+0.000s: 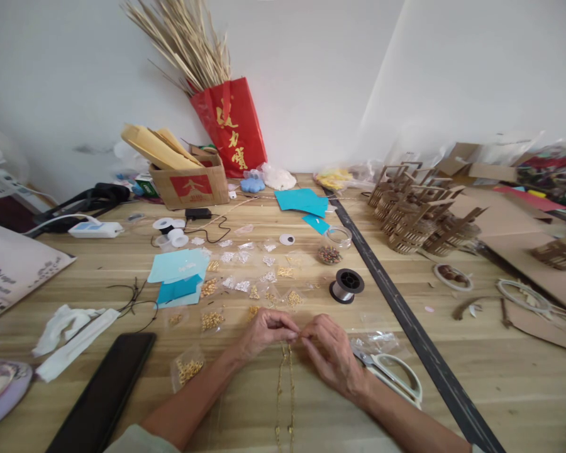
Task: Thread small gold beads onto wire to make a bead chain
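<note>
We see a wooden surface [339, 431] under everything. At its far side leans a red bag [252, 126] with dry stalks, and beside it stands a cardboard box [193, 192]. A black phone [108, 390] lies at the near left. In the middle, our left hand [266, 330] has its grip pinched on a gold chain [291, 380], which hangs in two strands between our forearms. Our right hand [330, 349] meets it at the fingertips; we cannot tell whether this grip is closed. Beside our right wrist lie scissors [366, 359], and farther away a wire spool [347, 279]. Smallest are the gold beads [212, 321] near our left forearm.
</note>
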